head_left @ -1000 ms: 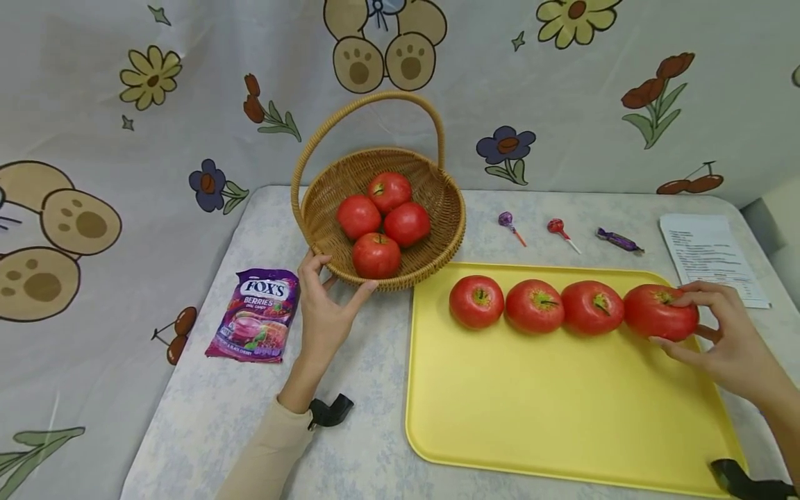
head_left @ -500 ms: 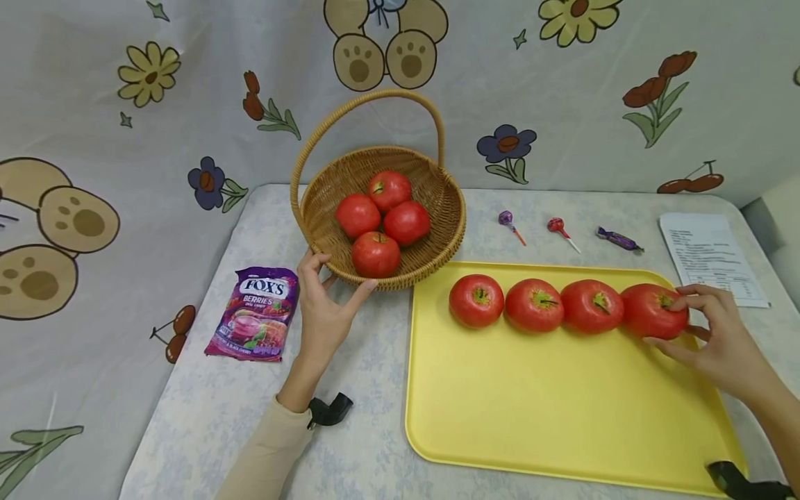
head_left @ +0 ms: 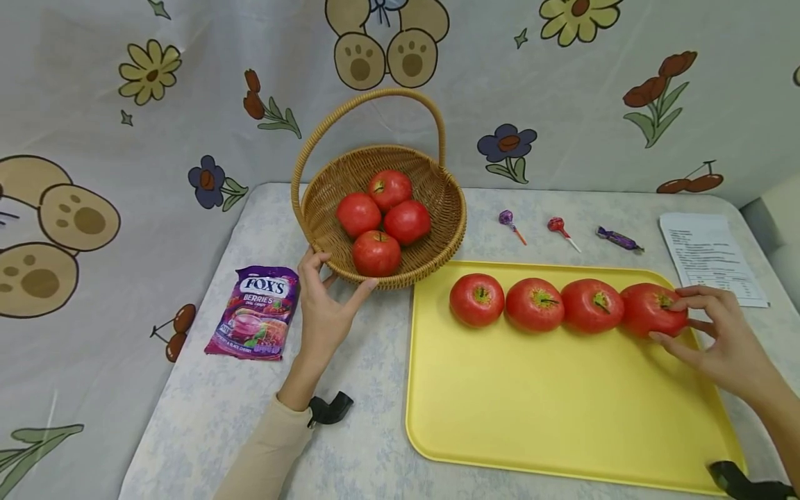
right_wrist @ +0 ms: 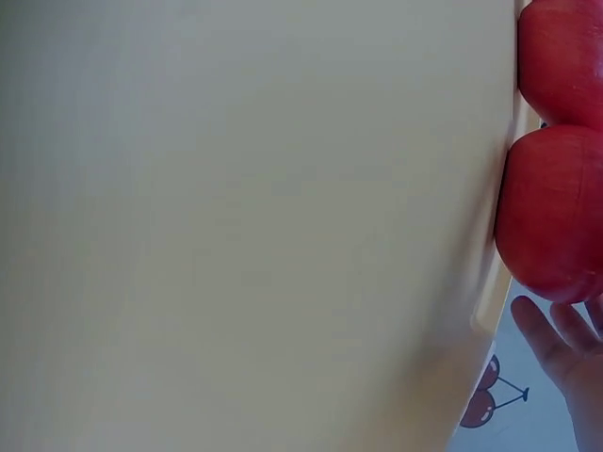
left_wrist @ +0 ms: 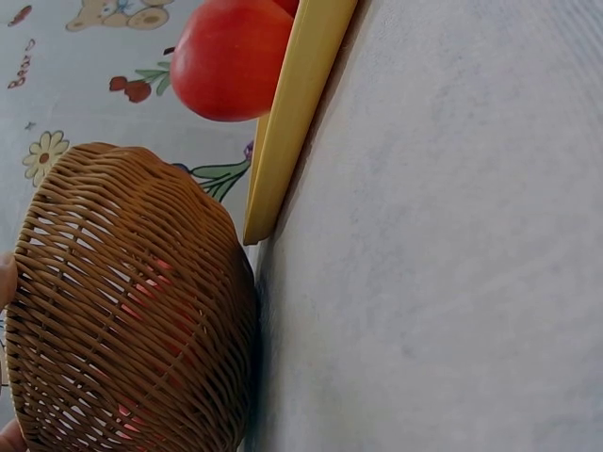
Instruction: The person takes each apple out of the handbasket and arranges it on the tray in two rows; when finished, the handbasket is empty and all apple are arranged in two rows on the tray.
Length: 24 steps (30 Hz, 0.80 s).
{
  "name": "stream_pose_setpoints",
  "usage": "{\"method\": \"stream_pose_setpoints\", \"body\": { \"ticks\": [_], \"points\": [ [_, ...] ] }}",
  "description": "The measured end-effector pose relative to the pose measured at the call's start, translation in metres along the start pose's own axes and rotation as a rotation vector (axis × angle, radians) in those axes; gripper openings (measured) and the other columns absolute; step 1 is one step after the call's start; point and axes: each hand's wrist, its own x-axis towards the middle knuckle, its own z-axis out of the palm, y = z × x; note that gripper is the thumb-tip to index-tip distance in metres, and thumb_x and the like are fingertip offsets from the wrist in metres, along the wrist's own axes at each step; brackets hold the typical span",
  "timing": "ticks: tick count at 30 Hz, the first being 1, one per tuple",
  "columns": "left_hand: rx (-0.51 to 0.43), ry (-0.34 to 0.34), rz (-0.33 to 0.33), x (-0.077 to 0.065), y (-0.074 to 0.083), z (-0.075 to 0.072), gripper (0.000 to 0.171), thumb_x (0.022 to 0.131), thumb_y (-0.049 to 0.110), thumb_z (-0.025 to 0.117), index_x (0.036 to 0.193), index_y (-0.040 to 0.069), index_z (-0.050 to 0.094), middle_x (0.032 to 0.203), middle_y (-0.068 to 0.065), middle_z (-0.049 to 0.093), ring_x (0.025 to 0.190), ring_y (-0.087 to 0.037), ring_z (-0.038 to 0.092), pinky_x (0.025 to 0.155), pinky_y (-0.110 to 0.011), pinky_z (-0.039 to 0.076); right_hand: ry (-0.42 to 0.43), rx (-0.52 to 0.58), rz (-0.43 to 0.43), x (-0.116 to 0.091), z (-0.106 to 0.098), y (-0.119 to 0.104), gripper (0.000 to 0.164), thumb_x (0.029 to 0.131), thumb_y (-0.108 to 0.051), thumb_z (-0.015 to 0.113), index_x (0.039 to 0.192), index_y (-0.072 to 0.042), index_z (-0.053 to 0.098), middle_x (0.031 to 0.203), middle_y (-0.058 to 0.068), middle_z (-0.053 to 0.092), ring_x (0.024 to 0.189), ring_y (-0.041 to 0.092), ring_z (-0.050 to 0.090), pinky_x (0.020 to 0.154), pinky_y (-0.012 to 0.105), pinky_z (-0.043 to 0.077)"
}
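My left hand (head_left: 326,316) holds the near-left rim of a wicker basket (head_left: 446,208), thumb and fingers spread along it. Several red apples (head_left: 377,255) are heaped inside the basket. More red apples stand in a row along the far side of a yellow tray (head_left: 531,410). At the right end of that row, my right hand (head_left: 725,340) is beside the last apple (head_left: 653,310), its fingertips at the apple's right side. In the right wrist view the fingers (right_wrist: 542,334) are spread, with a small gap below the apple (right_wrist: 556,212).
A purple candy bag (head_left: 256,312) lies left of my left hand. Behind the tray are a purple lollipop (head_left: 507,219), a red lollipop (head_left: 557,226), a wrapped candy (head_left: 617,240) and a printed paper (head_left: 712,257). A patterned cloth (head_left: 562,97) hangs behind the table.
My right hand has slid the last apple left against its neighbour, then its fingers have loosened slightly from it. The left hand and basket have stayed put.
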Motion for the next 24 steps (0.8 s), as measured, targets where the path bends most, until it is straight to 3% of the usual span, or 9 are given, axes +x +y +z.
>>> {"method": "stream_pose_setpoints", "body": {
  "ticks": [6, 10, 13, 24],
  "points": [
    [0.002, -0.001, -0.002, 0.001, 0.000, -0.001, 0.076, 0.078, 0.031, 0.084, 0.131, 0.004, 0.036, 0.155, -0.022, 0.023, 0.143, -0.031, 0.032, 0.101, -0.046, 0.049, 0.035, -0.011, -0.017, 0.005, -0.006, -0.006, 0.051, 0.068, 0.014, 0.080, 0.111, 0.007, 0.054, 0.126, -0.025, 0.029, 0.117, -0.010, 0.025, 0.077, -0.009, 0.029],
    [0.006, 0.004, -0.003, 0.000, -0.001, -0.001, 0.076, 0.078, 0.031, 0.084, 0.130, 0.003, 0.036, 0.155, -0.022, 0.023, 0.142, -0.031, 0.033, 0.101, -0.047, 0.049, 0.030, -0.059, -0.074, 0.018, -0.009, -0.019, 0.053, 0.069, 0.011, 0.079, 0.116, 0.006, 0.055, 0.135, 0.006, 0.040, 0.123, -0.009, 0.023, 0.086, -0.008, 0.024],
    [0.000, 0.004, 0.000, 0.000, -0.001, -0.002, 0.076, 0.078, 0.029, 0.085, 0.130, 0.002, 0.036, 0.155, -0.021, 0.023, 0.141, -0.031, 0.034, 0.101, -0.048, 0.049, 0.025, -0.094, -0.116, 0.029, -0.012, -0.031, 0.056, 0.068, 0.009, 0.081, 0.118, 0.004, 0.056, 0.139, 0.025, 0.037, 0.127, -0.005, 0.024, 0.089, -0.008, 0.020],
    [-0.002, 0.001, 0.012, 0.000, -0.002, 0.000, 0.077, 0.077, 0.029, 0.085, 0.131, 0.003, 0.036, 0.155, -0.022, 0.023, 0.142, -0.033, 0.033, 0.101, -0.047, 0.049, -0.014, -0.086, -0.231, 0.061, -0.010, -0.063, 0.065, 0.059, 0.011, 0.086, 0.118, 0.002, 0.059, 0.138, 0.024, 0.041, 0.125, -0.012, 0.023, 0.088, -0.009, 0.024]
  ]
}}
